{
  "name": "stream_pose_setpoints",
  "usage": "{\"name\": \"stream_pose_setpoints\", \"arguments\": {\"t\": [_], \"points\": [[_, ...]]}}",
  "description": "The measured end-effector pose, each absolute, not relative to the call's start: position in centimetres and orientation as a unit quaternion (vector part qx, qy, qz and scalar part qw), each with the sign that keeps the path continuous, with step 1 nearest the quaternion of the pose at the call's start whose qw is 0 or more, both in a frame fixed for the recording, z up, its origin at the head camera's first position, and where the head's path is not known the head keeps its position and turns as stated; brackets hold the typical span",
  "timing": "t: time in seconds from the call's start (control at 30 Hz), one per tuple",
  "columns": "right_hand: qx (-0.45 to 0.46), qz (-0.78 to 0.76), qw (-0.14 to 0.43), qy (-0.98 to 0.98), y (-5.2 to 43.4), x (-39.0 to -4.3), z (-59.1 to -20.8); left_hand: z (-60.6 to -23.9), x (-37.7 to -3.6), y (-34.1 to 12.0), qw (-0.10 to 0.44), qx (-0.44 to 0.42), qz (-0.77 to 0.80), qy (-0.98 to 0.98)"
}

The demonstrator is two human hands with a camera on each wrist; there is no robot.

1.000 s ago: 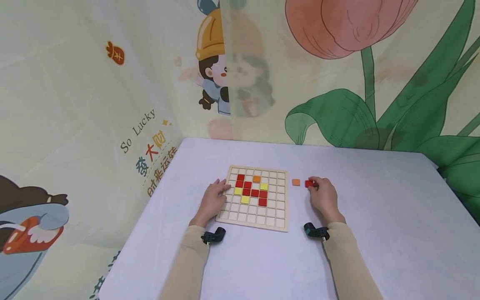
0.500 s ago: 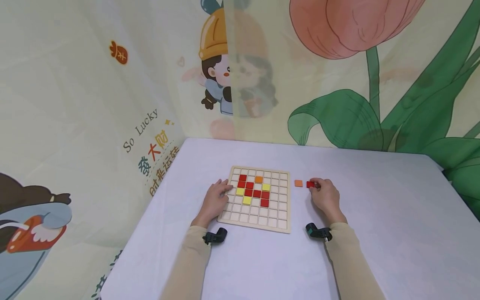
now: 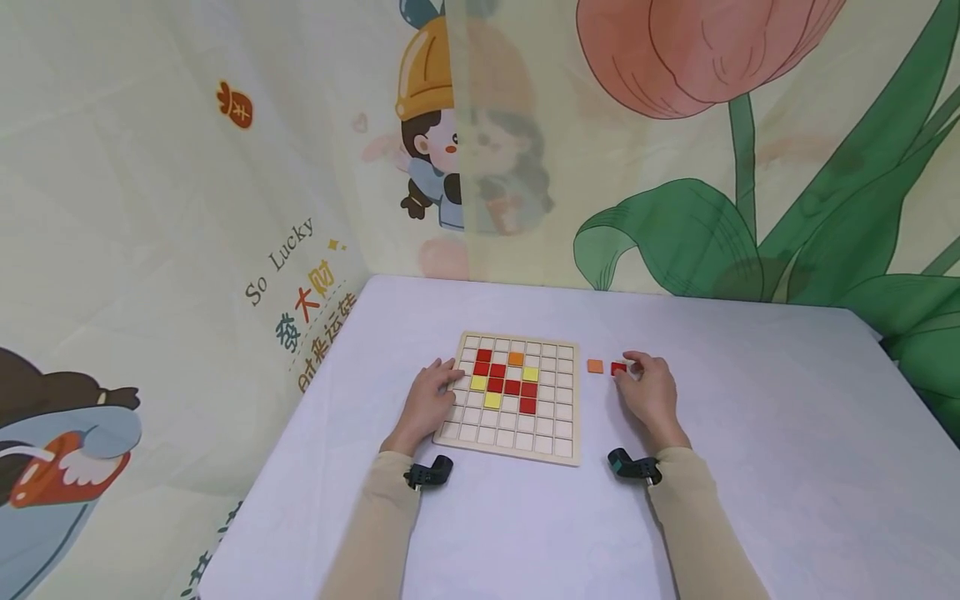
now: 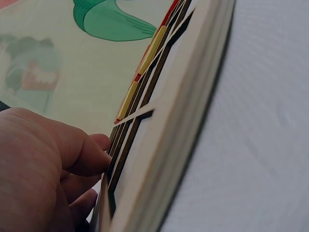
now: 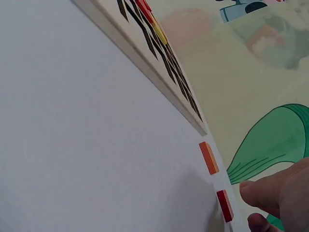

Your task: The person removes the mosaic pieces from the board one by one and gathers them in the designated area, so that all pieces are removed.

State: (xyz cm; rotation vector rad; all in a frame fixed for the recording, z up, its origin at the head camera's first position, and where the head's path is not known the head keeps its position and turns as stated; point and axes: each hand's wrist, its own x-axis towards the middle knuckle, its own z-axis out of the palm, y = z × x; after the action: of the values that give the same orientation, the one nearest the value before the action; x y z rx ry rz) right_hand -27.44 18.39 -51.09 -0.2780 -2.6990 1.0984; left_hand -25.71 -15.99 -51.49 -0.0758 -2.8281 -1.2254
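Note:
A square wooden grid board [image 3: 506, 435] lies flat, with several red tiles [image 3: 528, 406], a few yellow tiles [image 3: 492, 400] and one orange tile [image 3: 515, 358] set in its cells. My left hand [image 3: 427, 402] rests at the board's left edge, fingers extended over the rim. To the right of the board, a loose orange tile [image 5: 209, 158] and a loose red tile [image 5: 225, 206] lie on the cloth. My right hand [image 3: 651, 396] is right beside the red tile, its thumb and forefinger spread apart with nothing pinched between them.
A white cloth covers the table [image 3: 525, 533], which reaches back to a printed curtain [image 3: 525, 167]. Each wrist carries a small black camera; the left wrist camera [image 3: 430, 472] sits close to the board's front left corner.
My right hand has let go of the red tile; its thumb and forefinger have parted, and the tile lies by the loose orange one. The left hand stays at the board's edge.

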Motion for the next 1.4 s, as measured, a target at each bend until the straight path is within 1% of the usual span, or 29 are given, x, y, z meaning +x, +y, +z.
{"name": "stream_pose_setpoints", "arguments": {"t": [0.13, 0.27, 0.33, 0.57, 0.93, 1.1, 1.3, 1.4], "points": [[-0.095, 0.397, 0.125, -0.904, 17.1, -27.3, -50.8, -51.4, -25.7, -16.0, 0.030, -0.027, -0.397, -0.917], [-0.062, 0.407, 0.131, -0.902, 15.4, -27.0, -50.5, -51.4, -25.7, -16.0, 0.031, -0.029, -0.399, -0.916], [-0.044, 0.414, 0.122, -0.901, 14.4, -26.8, -50.4, -51.4, -25.6, -16.0, 0.029, -0.028, -0.401, -0.915], [-0.014, 0.447, 0.059, -0.892, 12.3, -26.0, -50.6, -51.3, -25.5, -15.9, 0.026, -0.026, -0.400, -0.916], [0.017, 0.458, 0.038, -0.888, 10.4, -24.9, -50.5, -51.3, -25.5, -16.1, 0.027, -0.036, -0.387, -0.921], [0.027, 0.441, 0.039, -0.896, 10.0, -24.5, -50.6, -51.4, -25.6, -16.1, 0.025, -0.037, -0.386, -0.921], [0.055, 0.411, 0.071, -0.907, 9.6, -24.0, -50.8, -51.3, -25.5, -16.1, 0.021, -0.038, -0.393, -0.919], [0.062, 0.396, 0.074, -0.913, 9.3, -23.8, -51.0, -51.2, -25.4, -16.1, 0.018, -0.036, -0.395, -0.918]]}}
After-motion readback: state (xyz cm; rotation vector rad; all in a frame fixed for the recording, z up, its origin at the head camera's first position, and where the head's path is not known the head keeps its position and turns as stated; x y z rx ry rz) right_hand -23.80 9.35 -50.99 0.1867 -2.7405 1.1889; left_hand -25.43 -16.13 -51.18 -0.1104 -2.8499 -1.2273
